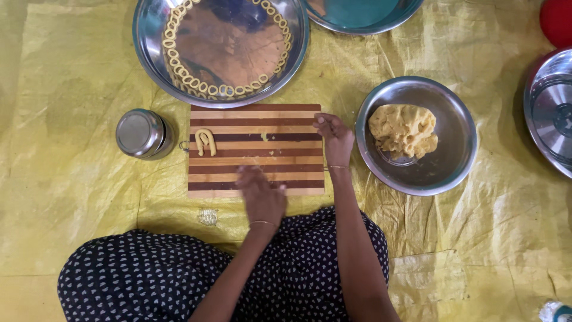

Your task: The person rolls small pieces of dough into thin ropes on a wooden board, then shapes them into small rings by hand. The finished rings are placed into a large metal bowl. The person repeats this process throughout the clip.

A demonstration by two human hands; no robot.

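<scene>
A striped wooden board point(256, 128) lies on a yellow sheet in front of my knees. My left hand point(261, 195) rests palm down on the board's near edge, blurred, fingers flat; whether dough lies under it is hidden. My right hand point(335, 138) sits at the board's right edge with fingers curled, near the steel bowl point(456, 161) that holds a lump of yellow dough point(403, 129). A bent U-shaped dough rope point(205, 141) lies on the board's left side. Small dough crumbs dot the board's middle.
A large steel plate point(149, 53) beyond the board carries several dough rings around its rim. A small lidded steel pot point(140, 133) stands left of the board. Another steel dish point(363, 24) is at top, a steel lid point(551, 110) at right, a red object point(557, 21) top right.
</scene>
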